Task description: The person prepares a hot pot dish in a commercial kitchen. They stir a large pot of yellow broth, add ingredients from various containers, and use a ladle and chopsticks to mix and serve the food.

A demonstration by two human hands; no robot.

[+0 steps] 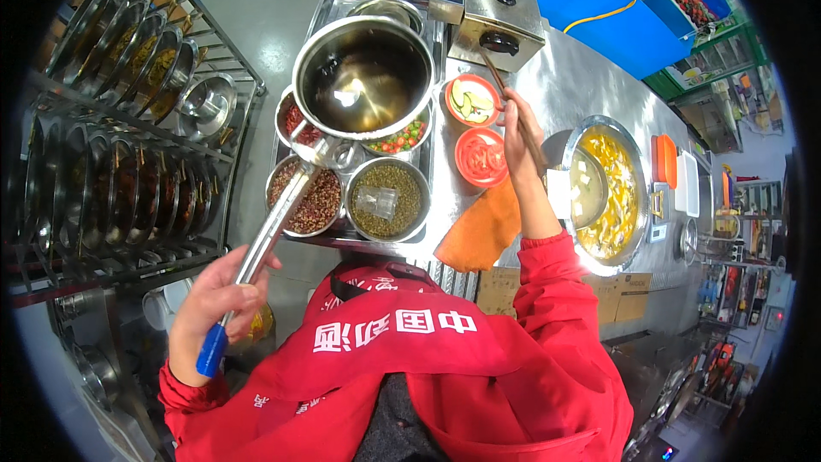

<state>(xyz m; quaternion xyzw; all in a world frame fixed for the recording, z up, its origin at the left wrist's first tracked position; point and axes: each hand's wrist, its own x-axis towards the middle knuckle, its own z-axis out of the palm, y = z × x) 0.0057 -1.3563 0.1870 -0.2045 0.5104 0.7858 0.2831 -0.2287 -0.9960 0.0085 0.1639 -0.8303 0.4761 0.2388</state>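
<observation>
My left hand (226,298) grips the long steel handle (272,224) of a deep stainless-steel pan (299,70), near its blue end. Clear golden-brown liquid (369,83) lies in the pan, which hangs over several steel bowls. Wooden chopsticks (527,135) are in my right hand (523,128), beside a bowl of pale green-edged slices (471,101) and a bowl of sliced tomato (482,157). Below the pan are dried red chillies (309,131), chopped red and green peppers (401,139), reddish peppercorns (314,199) and green peppercorns (391,179), with a small clear cup (376,202) on the green ones.
An orange cloth (481,231) lies at the table's near edge. To the right stands a large steel basin of yellow soup (612,167) with a smaller steel vessel (587,189) in it. A countertop fryer (500,19) is at the back. Racks of steel basins (147,186) line the left.
</observation>
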